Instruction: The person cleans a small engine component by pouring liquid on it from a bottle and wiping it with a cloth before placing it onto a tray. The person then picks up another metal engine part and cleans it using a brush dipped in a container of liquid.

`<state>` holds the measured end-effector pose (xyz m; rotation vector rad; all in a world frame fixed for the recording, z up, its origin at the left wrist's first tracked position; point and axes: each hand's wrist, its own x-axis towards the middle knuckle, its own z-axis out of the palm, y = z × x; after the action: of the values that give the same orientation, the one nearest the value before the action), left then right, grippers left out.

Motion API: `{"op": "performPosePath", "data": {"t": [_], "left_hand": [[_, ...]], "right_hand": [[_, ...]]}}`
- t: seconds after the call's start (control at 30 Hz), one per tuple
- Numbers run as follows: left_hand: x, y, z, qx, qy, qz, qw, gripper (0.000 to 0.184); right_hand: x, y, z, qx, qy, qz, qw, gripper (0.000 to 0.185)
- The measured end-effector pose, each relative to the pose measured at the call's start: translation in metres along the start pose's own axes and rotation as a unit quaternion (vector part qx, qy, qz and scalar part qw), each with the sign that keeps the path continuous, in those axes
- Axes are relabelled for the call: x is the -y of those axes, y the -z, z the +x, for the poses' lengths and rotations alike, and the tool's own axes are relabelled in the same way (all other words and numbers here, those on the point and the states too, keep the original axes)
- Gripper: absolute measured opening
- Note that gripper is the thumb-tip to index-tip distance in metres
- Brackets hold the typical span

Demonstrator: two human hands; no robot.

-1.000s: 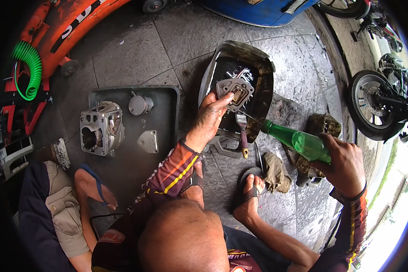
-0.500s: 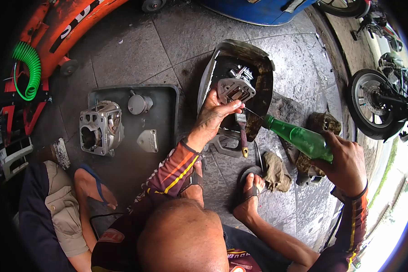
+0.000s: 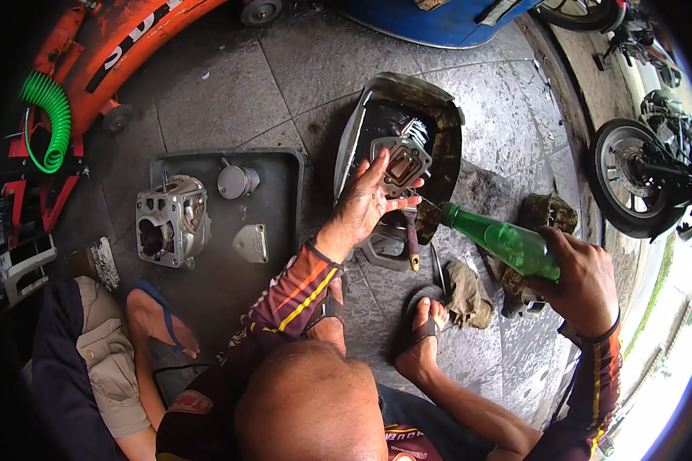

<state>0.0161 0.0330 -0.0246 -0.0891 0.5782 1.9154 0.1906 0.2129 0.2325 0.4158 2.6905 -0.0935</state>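
Note:
My left hand (image 3: 364, 201) holds a flanged metal reed valve (image 3: 400, 167) over the dark basin (image 3: 348, 146). Corner holes and rectangular openings show in its plate. My right hand (image 3: 580, 280) is wrapped round a green bottle (image 3: 504, 240), tilted with its mouth towards the left hand. A thin line, which looks like liquid, runs from the mouth to the left fingers. Below them a paintbrush (image 3: 412, 242) leans over the basin's near edge. Shiny metal parts (image 3: 415, 131) lie inside the basin, partly hidden by the valve.
On the left, a grey tray (image 3: 277, 154) bears an engine cylinder (image 3: 171, 223), a piston (image 3: 237, 180) and a small metal cover (image 3: 251, 243). A rag (image 3: 469, 296) and greasy engine parts (image 3: 546, 215) lie at right. Another person's foot (image 3: 161, 319) is at lower left.
The reed valve has turned and dropped slightly, showing its openings more fully. My left fingers have spread from their earlier grip. The bottle has shifted slightly left and down.

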Motion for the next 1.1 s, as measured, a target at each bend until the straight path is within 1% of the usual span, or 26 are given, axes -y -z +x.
{"op": "performPosePath", "data": {"t": [0.03, 0.1, 0.13, 0.17, 0.2, 0.23, 0.27, 0.3, 0.37, 0.4, 0.43, 0.5, 0.53, 0.57, 0.63, 0.67, 0.7, 0.77, 0.83, 0.93, 1.0, 1.03, 1.1], "left_hand": [[0.000, 0.001, 0.002, 0.004, -0.004, 0.003, 1.000, 0.043], [0.006, 0.005, 0.001, -0.065, -0.014, 0.016, 0.998, 0.050], [0.007, 0.011, 0.002, -0.084, -0.001, -0.006, 0.996, 0.045], [0.009, 0.016, 0.003, -0.082, -0.003, -0.005, 0.997, 0.045], [0.007, 0.014, 0.002, -0.043, 0.023, -0.052, 0.997, 0.045], [0.006, 0.013, 0.001, -0.003, 0.050, -0.098, 0.994, 0.048], [0.008, 0.010, 0.000, -0.046, 0.063, -0.106, 0.991, 0.053], [0.011, 0.013, 0.001, -0.047, 0.063, -0.106, 0.991, 0.053], [0.017, 0.021, 0.004, 0.046, 0.103, -0.193, 0.975, 0.056], [0.017, 0.020, 0.003, 0.085, 0.110, -0.246, 0.959, 0.053], [0.017, 0.019, 0.001, 0.085, 0.110, -0.246, 0.959, 0.053], [0.017, 0.017, -0.001, 0.127, 0.100, -0.232, 0.959, 0.028], [0.019, 0.018, 0.000, 0.167, 0.100, -0.267, 0.944, 0.026], [0.022, 0.018, 0.001, 0.167, 0.101, -0.268, 0.944, 0.026], [0.024, 0.015, 0.001, 0.119, 0.076, -0.249, 0.958, 0.026], [0.026, 0.020, 0.003, 0.146, 0.077, -0.259, 0.952, 0.027], [0.025, 0.018, 0.003, 0.146, 0.077, -0.259, 0.952, 0.027], [0.025, 0.013, 0.001, 0.071, 0.066, -0.251, 0.963, 0.027], [0.026, 0.014, 0.002, 0.084, 0.064, -0.258, 0.960, 0.026], [0.029, 0.016, 0.003, 0.085, 0.058, -0.288, 0.952, 0.026], [0.030, 0.014, 0.005, 0.066, 0.025, -0.302, 0.951, 0.033], [0.028, 0.011, 0.004, 0.067, 0.028, -0.302, 0.950, 0.033], [0.020, 0.003, 0.001, -0.027, -0.001, -0.207, 0.978, 0.041]], "right_hand": [[0.000, 0.001, 0.000, 0.002, -0.003, 0.003, 1.000, 0.058], [0.002, 0.004, 0.001, 0.000, -0.003, 0.008, 1.000, 0.059], [0.003, 0.005, 0.001, 0.007, -0.004, 0.014, 1.000, 0.059], [0.004, 0.006, 0.001, 0.004, -0.003, 0.014, 1.000, 0.059], [0.005, 0.006, 0.001, -0.002, 0.003, 0.019, 1.000, 0.060], [0.006, 0.006, 0.001, -0.008, 0.010, 0.025, 1.000, 0.061], [0.007, 0.005, 0.001, -0.008, 0.010, 0.025, 1.000, 0.061], [0.009, 0.005, 0.000, -0.016, 0.007, 0.032, 0.999, 0.063], [0.013, 0.006, 0.000, -0.023, 0.004, 0.040, 0.999, 0.064], [0.015, 0.007, 0.000, -0.016, 0.004, 0.038, 0.999, 0.064], [0.016, 0.008, 0.000, -0.008, 0.004, 0.036, 0.999, 0.064], [0.016, 0.009, 0.000, -0.006, 0.011, 0.029, 1.000, 0.062], [0.015, 0.009, 0.000, -0.003, 0.019, 0.021, 1.000, 0.060], [0.015, 0.008, 0.000, -0.002, 0.019, 0.021, 1.000, 0.060], [0.015, 0.006, 0.000, 0.012, 0.030, 0.015, 0.999, 0.059], [0.015, 0.004, 0.000, 0.012, 0.031, 0.015, 0.999, 0.059], [0.016, 0.003, 0.000, 0.024, 0.033, 0.019, 0.999, 0.059], [0.016, -0.002, 0.000, 0.036, 0.036, 0.024, 0.998, 0.059], [0.016, -0.006, 0.000, 0.026, 0.051, 0.029, 0.998, 0.058], [0.015, -0.006, 0.000, 0.023, 0.047, 0.032, 0.998, 0.058], [0.014, -0.002, -0.002, 0.024, 0.041, 0.028, 0.998, 0.058], [0.014, -0.001, -0.002, 0.025, 0.035, 0.025, 0.999, 0.058], [0.007, -0.003, -0.004, 0.032, 0.016, 0.030, 0.999, 0.061]]}}
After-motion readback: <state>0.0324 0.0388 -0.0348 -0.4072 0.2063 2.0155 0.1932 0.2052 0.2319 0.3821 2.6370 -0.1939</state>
